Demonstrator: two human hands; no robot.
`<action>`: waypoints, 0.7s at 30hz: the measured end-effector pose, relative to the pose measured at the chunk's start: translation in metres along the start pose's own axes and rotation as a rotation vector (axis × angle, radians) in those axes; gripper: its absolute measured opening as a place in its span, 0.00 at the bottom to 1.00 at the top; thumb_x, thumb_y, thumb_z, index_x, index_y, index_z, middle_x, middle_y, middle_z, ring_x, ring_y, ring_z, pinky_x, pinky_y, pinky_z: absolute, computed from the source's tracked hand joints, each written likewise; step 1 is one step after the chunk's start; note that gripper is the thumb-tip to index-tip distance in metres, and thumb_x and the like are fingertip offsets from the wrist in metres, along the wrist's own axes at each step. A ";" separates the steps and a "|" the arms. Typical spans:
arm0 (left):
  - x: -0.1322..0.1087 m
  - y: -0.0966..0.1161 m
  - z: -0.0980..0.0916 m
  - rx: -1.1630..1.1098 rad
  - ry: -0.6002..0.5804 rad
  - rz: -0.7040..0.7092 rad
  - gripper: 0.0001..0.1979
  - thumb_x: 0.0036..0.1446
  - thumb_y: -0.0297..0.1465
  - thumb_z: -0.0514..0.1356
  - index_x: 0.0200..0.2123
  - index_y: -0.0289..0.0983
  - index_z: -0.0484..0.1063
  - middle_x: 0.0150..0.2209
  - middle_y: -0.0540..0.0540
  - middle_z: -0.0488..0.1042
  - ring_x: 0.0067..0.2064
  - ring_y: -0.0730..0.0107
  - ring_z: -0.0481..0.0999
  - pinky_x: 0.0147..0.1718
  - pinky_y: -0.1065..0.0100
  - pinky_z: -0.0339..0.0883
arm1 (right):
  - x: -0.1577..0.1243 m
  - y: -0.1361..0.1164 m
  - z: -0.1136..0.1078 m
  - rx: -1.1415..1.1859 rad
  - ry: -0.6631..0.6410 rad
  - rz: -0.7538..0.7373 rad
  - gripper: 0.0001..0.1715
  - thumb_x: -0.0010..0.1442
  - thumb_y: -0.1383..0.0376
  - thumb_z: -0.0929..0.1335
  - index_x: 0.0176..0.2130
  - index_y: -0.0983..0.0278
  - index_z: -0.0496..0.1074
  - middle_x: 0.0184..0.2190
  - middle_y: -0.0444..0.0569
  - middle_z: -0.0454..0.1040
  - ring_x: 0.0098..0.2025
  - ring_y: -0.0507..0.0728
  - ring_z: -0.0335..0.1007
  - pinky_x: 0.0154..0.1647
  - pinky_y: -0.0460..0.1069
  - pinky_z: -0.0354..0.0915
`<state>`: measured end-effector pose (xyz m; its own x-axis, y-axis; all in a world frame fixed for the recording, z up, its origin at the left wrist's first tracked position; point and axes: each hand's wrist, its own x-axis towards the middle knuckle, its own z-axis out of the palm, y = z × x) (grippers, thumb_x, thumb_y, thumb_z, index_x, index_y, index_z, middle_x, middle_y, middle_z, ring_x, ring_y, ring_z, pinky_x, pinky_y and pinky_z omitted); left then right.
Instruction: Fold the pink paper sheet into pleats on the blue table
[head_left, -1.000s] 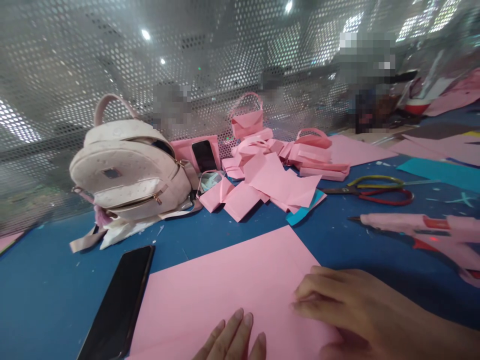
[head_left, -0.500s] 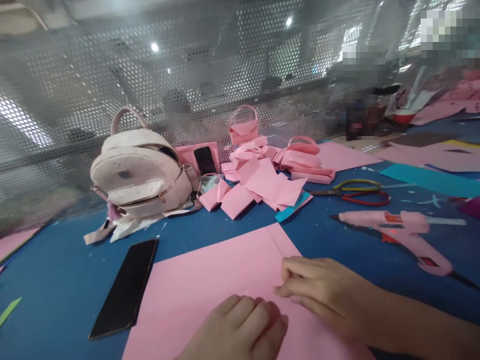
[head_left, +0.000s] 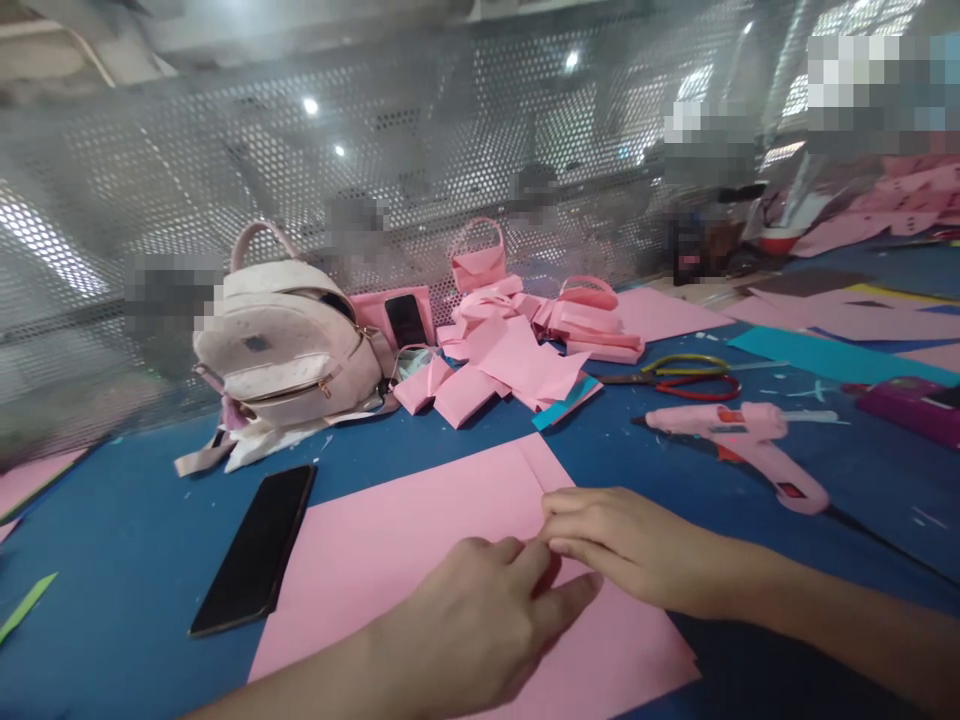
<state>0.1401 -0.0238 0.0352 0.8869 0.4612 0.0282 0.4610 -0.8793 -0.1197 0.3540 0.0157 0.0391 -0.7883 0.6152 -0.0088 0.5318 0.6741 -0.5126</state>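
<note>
A large pink paper sheet (head_left: pixel 405 560) lies on the blue table (head_left: pixel 112 560) in front of me, with a narrow strip folded over along its right edge. My left hand (head_left: pixel 480 620) rests on the sheet's middle, fingers curled and thumb out, pinching the paper. My right hand (head_left: pixel 630 545) comes in from the right, its fingers pressed together on the folded edge. The fingertips of both hands meet at the fold.
A black phone (head_left: pixel 255 550) lies left of the sheet. Behind it stand a pale pink backpack (head_left: pixel 289 350) and a pile of folded pink paper (head_left: pixel 517 365). Scissors (head_left: pixel 682 378) and a pink glue gun (head_left: pixel 742 440) lie to the right. A perforated metal screen (head_left: pixel 150 180) closes the back.
My left hand went from flat at the near edge to curled, and moved up the sheet. My right hand slid left to meet it. The sheet's right edge is now folded over.
</note>
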 end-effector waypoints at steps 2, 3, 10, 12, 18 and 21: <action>-0.006 0.002 0.000 -0.016 0.010 -0.012 0.26 0.66 0.32 0.51 0.66 0.39 0.52 0.48 0.45 0.71 0.39 0.61 0.72 0.30 0.60 0.69 | 0.000 -0.001 0.001 0.005 0.011 -0.009 0.18 0.69 0.69 0.58 0.39 0.63 0.75 0.36 0.47 0.73 0.40 0.55 0.71 0.38 0.48 0.62; -0.011 0.003 0.000 -0.027 0.020 -0.019 0.25 0.66 0.33 0.51 0.65 0.39 0.53 0.49 0.44 0.71 0.40 0.61 0.72 0.32 0.60 0.70 | -0.001 -0.001 0.001 0.013 0.018 -0.011 0.18 0.70 0.69 0.58 0.40 0.62 0.75 0.37 0.47 0.74 0.41 0.55 0.71 0.39 0.48 0.62; -0.054 0.008 0.006 -0.012 0.202 -0.091 0.19 0.63 0.28 0.56 0.57 0.36 0.65 0.49 0.42 0.74 0.45 0.63 0.75 0.40 0.63 0.72 | 0.000 -0.002 0.002 0.105 0.036 -0.013 0.22 0.72 0.61 0.57 0.45 0.61 0.77 0.38 0.49 0.76 0.44 0.57 0.72 0.45 0.51 0.63; -0.070 0.009 0.012 0.044 0.316 -0.098 0.16 0.62 0.25 0.55 0.53 0.34 0.69 0.49 0.41 0.76 0.47 0.64 0.77 0.42 0.64 0.73 | 0.000 -0.002 0.002 0.107 0.034 -0.013 0.23 0.72 0.59 0.56 0.47 0.61 0.77 0.39 0.49 0.76 0.44 0.58 0.72 0.46 0.52 0.63; -0.136 0.012 0.016 0.316 0.278 -0.139 0.19 0.62 0.22 0.50 0.54 0.28 0.71 0.55 0.40 0.75 0.54 0.63 0.76 0.48 0.68 0.75 | 0.000 -0.006 0.000 0.079 0.008 -0.024 0.24 0.72 0.58 0.56 0.48 0.61 0.77 0.40 0.50 0.77 0.46 0.59 0.72 0.46 0.53 0.64; -0.167 0.012 0.008 0.433 0.185 -0.138 0.19 0.64 0.28 0.51 0.54 0.29 0.71 0.56 0.41 0.73 0.54 0.64 0.77 0.46 0.71 0.76 | 0.000 -0.009 -0.001 0.070 -0.008 -0.021 0.24 0.71 0.58 0.57 0.48 0.62 0.77 0.41 0.50 0.77 0.47 0.60 0.72 0.47 0.54 0.64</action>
<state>-0.0028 -0.1104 0.0207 0.8269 0.5065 0.2443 0.5547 -0.6632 -0.5025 0.3491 0.0101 0.0443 -0.8013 0.5982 -0.0040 0.4928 0.6563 -0.5714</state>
